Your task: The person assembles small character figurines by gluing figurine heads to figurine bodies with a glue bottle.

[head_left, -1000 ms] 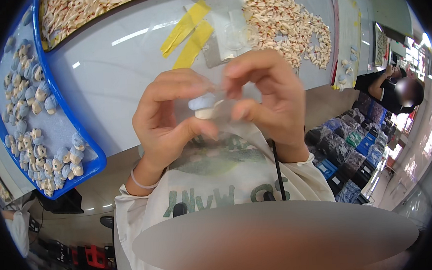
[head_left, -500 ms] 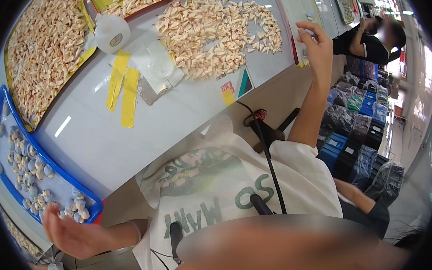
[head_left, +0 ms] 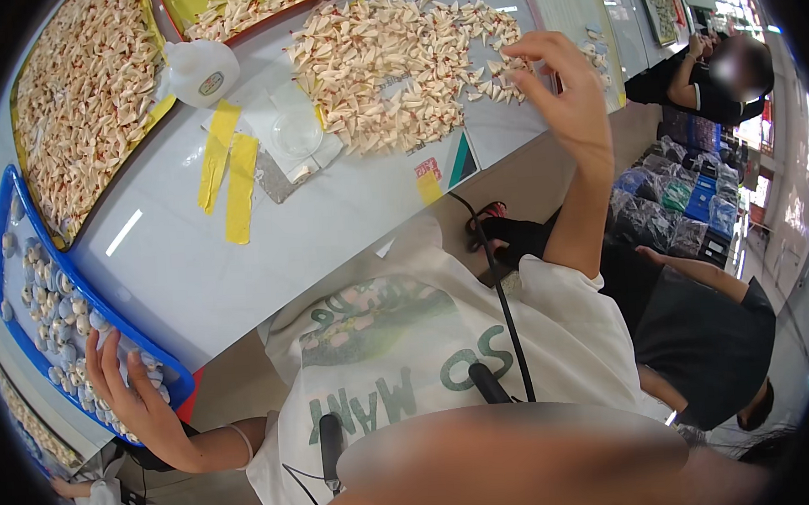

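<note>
My left hand [head_left: 136,399] is over the near right part of a blue-rimmed tray [head_left: 89,289], its fingers apart. Small rounded blue-and-cream pieces [head_left: 60,312] lie scattered in that tray, and some are hidden behind my fingers. Over at the right, my right hand [head_left: 572,93] reaches to the edge of a spread of pale, wedge-shaped pieces with reddish tips [head_left: 381,71]. Its thumb and forefinger are bent with a gap between them, right beside the nearest loose pieces. I make out nothing held in either hand.
A yellow-edged tray [head_left: 161,105] heaped with similar pale pieces stands at the far left. Near it are a white bottle [head_left: 203,73], yellow tape strips [head_left: 242,188] and a clear round dish [head_left: 296,135]. Another person [head_left: 729,80] sits at the far right; a black cable [head_left: 492,266] hangs before me.
My left hand has moved up over the blue tray and its fingers have spread. My right hand has come left and down to the pale pieces. Someone in dark clothing has come further into view behind.
</note>
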